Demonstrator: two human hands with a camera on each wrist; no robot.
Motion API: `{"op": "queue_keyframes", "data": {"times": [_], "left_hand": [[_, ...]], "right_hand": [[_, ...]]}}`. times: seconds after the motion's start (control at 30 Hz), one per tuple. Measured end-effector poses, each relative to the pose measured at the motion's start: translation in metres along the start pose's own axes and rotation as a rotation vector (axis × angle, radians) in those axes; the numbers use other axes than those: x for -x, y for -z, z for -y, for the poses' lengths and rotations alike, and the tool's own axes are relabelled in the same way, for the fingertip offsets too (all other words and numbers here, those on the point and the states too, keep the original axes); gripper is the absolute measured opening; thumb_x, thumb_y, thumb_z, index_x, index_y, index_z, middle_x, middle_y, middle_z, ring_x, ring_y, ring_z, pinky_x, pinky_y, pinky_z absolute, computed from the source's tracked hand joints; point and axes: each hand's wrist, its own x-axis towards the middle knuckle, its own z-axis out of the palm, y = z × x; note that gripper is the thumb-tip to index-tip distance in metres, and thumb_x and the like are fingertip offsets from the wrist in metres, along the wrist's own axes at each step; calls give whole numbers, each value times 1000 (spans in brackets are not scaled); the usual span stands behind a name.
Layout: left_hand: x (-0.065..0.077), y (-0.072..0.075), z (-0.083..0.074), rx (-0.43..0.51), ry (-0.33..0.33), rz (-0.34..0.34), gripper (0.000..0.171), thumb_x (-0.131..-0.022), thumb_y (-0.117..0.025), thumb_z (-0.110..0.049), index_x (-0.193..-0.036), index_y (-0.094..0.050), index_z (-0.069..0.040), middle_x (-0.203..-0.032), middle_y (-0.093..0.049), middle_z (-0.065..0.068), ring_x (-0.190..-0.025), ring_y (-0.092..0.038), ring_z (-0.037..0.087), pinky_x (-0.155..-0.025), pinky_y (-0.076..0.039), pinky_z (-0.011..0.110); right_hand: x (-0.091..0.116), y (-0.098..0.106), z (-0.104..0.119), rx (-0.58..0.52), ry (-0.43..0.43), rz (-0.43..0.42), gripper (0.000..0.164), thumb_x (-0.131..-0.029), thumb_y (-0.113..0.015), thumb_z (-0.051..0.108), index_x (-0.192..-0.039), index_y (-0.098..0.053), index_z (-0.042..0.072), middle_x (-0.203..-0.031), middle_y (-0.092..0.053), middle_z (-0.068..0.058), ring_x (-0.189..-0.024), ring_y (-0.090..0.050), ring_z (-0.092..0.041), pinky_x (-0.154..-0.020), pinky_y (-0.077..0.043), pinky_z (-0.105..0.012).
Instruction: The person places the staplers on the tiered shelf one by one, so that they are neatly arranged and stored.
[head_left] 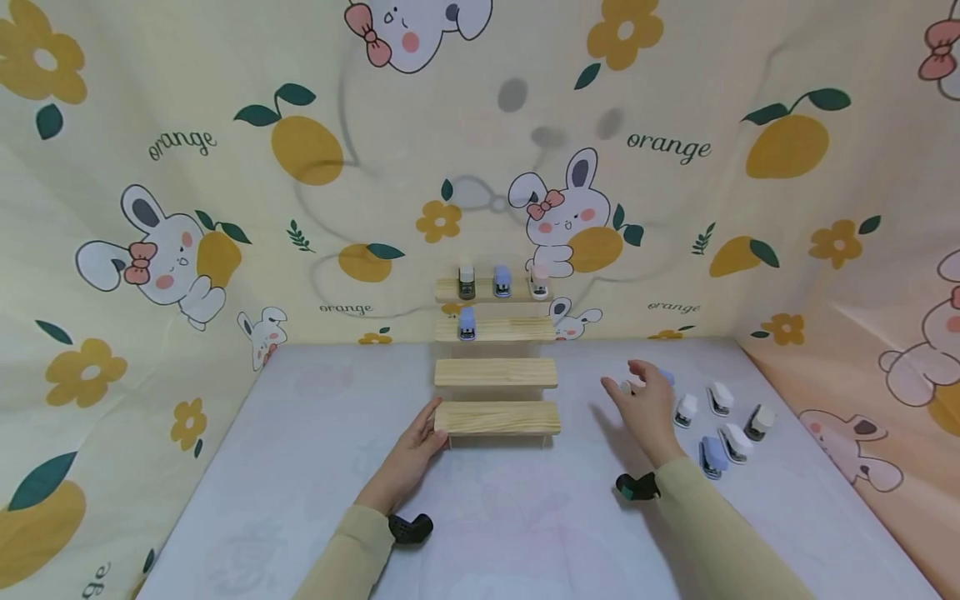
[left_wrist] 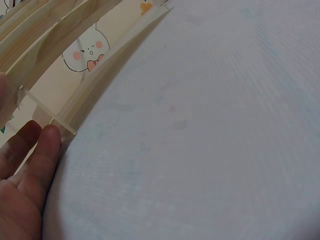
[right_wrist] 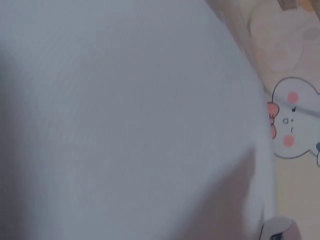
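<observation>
My left hand [head_left: 415,446] steadies the left end of the lowest step of a pale wooden tiered stand [head_left: 497,417]. In the left wrist view its fingers [left_wrist: 47,145] are at a thin clear support under the step. My right hand [head_left: 647,412] is out to the right of the stand, thumb and index finger bent around a small white mini stapler [head_left: 627,387] that is mostly hidden by the hand. In the right wrist view only a whitish piece of this stapler [right_wrist: 279,227] shows at the bottom edge. Just behind the hand sits a blue mini stapler [head_left: 667,377].
Several mini staplers, such as a white one [head_left: 721,398] and a blue one [head_left: 712,457], are scattered on the pale tabletop [head_left: 525,525] at right. Three stand on the top step [head_left: 446,290]; another blue one [head_left: 467,323] occupies the second. A printed cloth [head_left: 390,150] walls the back and sides.
</observation>
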Motion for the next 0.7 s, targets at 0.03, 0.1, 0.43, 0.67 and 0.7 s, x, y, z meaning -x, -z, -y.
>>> {"op": "queue_keyframes", "data": {"times": [0.03,0.1,0.43,0.67,0.7], "left_hand": [[0,0,0,-3,-1,0,61,-102,-51,-26,-154,-20,-30,-148,-41,10,-133,-41,22,-110,-30,42],[0,0,0,-7,5,-2,61,-101,-51,-27,-154,-21,-32,-149,-40,8,-134,-40,20,-110,-29,41],[1,0,0,-16,3,-2,62,-100,-51,-31,-153,-22,-34,-152,-35,7,-137,-35,19,-111,-27,41],[0,0,1,-2,6,-2,62,-100,-52,-31,-154,-22,-33,-151,-36,9,-136,-37,21,-110,-29,41],[0,0,1,-2,7,-3,61,-100,-52,-31,-153,-22,-33,-151,-36,8,-136,-37,21,-110,-30,41]], "right_hand": [[0,1,-1,-3,-15,1,71,-87,-70,46,-138,-45,3,-136,-48,-16,-127,-39,-37,-101,-33,-55],[1,3,-3,-4,-41,2,72,-88,-69,46,-139,-43,2,-138,-46,-17,-128,-37,-38,-102,-31,-56],[2,5,-12,-43,-103,-51,74,-85,-74,39,-139,-43,-2,-137,-46,-23,-123,-41,-39,-103,-32,-53],[3,4,-18,-125,-191,24,84,-88,-70,40,-146,-27,-3,-144,-35,-27,-130,-36,-40,-107,-31,-51],[4,4,-18,-132,-209,37,85,-89,-69,41,-147,-24,-3,-145,-33,-26,-131,-35,-40,-108,-30,-51]]}}
